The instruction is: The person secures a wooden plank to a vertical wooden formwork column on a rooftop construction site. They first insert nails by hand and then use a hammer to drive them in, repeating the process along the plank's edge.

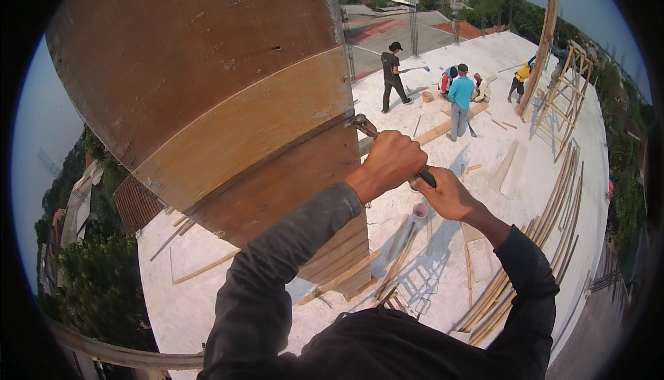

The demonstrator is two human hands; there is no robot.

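Note:
In front of me at the left stands a tall brown wooden panel structure (256,27), with a lighter tan band (256,110) across it. A hand tool (365,127) has its dark metal head at the panel's right edge, near the band's lower edge. Its head may be a hammer's or pincers'; I cannot tell which. My left hand (393,163) is closed round it just behind the head. Farther down, at its black grip end, my right hand (448,193) is closed too. The fingers partly hide the handle.
Several people work on the pale roof slab, one in a turquoise shirt (460,93). Long bamboo poles (546,231) lie at the right, behind them a wooden trestle (568,96). A pink bucket (420,210) stands below my hands. Steel rebar (413,27) rises beyond.

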